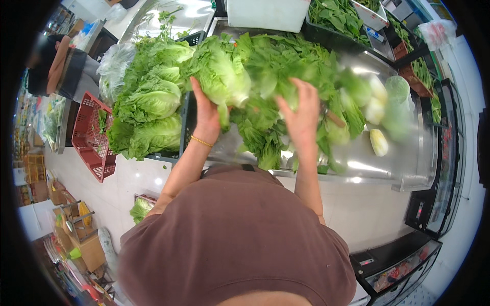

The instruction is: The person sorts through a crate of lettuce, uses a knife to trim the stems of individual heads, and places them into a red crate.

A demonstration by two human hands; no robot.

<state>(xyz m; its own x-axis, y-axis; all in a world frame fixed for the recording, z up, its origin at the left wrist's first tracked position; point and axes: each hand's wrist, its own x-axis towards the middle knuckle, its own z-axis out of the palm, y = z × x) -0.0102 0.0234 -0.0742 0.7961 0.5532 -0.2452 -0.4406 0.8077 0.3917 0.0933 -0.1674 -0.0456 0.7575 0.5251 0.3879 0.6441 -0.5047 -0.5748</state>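
Note:
A head of leafy lettuce [226, 72] rests in my left hand [206, 116], which wears a beaded bracelet at the wrist. My right hand [302, 109], blurred, has its fingers spread over loose green leaves [264, 134] on the steel table; nothing shows in its grasp. Just right of it lies a brown handle [335, 118], perhaps a knife's, its far part hidden. Several lettuce heads [151, 101] fill a dark crate [187, 114] at my left. Blurred leaves [396, 118] show over the table's right part, near small pale cabbages [379, 142].
A red plastic crate [92, 141] stands left of the lettuce, beside a clear plastic bag [116, 72]. Beyond the pile are a white foam box [268, 15] and a dark crate of greens [337, 19]. A person [65, 69] stands at the far left. The steel table's edge [360, 177] runs before me.

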